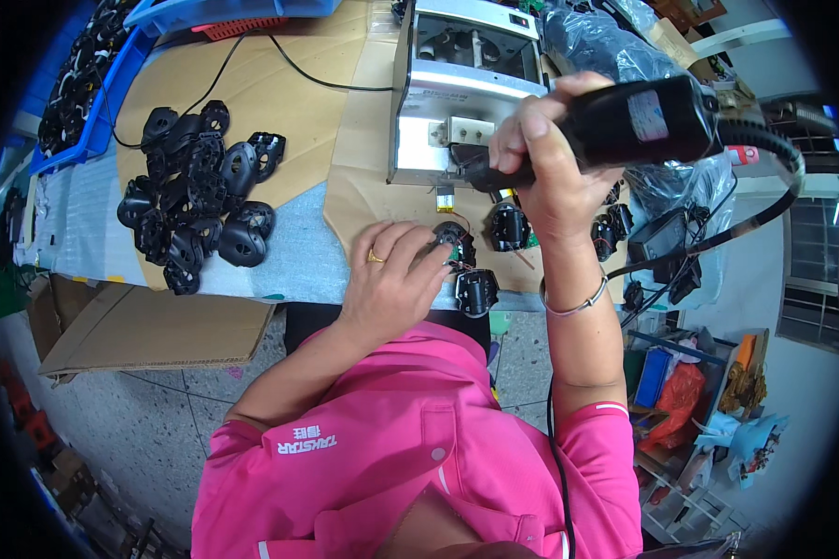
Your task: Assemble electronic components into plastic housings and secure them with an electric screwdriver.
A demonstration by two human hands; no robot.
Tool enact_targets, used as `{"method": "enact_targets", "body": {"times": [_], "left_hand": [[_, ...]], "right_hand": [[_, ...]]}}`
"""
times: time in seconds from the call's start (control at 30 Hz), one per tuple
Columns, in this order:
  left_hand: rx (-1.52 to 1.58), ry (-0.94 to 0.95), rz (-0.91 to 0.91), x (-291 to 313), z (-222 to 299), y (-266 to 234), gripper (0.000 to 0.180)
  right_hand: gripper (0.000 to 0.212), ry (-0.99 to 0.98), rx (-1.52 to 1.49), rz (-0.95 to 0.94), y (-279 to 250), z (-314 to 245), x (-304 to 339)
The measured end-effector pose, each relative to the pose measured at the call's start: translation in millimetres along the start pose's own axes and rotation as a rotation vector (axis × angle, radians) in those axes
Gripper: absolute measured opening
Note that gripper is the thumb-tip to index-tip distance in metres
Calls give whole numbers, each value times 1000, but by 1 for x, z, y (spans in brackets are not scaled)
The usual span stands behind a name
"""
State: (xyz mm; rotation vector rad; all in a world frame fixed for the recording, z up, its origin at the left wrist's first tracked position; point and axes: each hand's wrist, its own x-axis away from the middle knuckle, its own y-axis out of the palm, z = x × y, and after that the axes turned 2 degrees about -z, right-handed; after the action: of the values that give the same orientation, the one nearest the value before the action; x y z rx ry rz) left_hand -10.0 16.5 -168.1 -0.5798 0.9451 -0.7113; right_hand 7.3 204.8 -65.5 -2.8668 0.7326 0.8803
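A black electric screwdriver [615, 121] is wrapped in the fingers of my right hand [564, 158], raised over the right part of the table. Its nose points left, at the lower front of a metal screw feeder [418, 154]; whether the two touch I cannot tell. Near the table's front edge, my left hand [391, 275] holds down a round black plastic housing [455, 240] with a green circuit board in it. Thin wires run from the housing toward a second black part [476, 292] at the edge. A small yellow-and-silver piece [446, 198] lies just beyond the housing.
A heap of black plastic shells [200, 186] lies on the left over brown cardboard [298, 121]. Blue bins [103, 130] stand at the far left. More black parts [510, 228] sit under my right wrist. Clear plastic bags [597, 47] and the screwdriver's thick cable [755, 219] occupy the right.
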Motion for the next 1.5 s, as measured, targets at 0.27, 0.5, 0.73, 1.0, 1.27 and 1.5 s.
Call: {"method": "enact_targets", "body": {"times": [0.27,0.5,0.73,1.0,1.27,1.5], "left_hand": [[15,-1,1,-2,1,-2,28],[36,-21,20,-3,4,-6,32],[31,-9,14,1,1,-6,37],[-4,19,-15,12,-4,-7,43],[-18,1,-123,6,3,-7,44],[-89,2,-198,-1,10,-9,36]], "right_hand": [[41,-109,-281,215,-9,-5,8],[47,-190,-253,241,-10,-7,16],[47,-125,-254,218,-17,-7,27],[49,-30,-304,176,-48,-27,55],[48,14,-278,234,-60,-41,87],[49,9,-292,255,-56,-33,98]]}}
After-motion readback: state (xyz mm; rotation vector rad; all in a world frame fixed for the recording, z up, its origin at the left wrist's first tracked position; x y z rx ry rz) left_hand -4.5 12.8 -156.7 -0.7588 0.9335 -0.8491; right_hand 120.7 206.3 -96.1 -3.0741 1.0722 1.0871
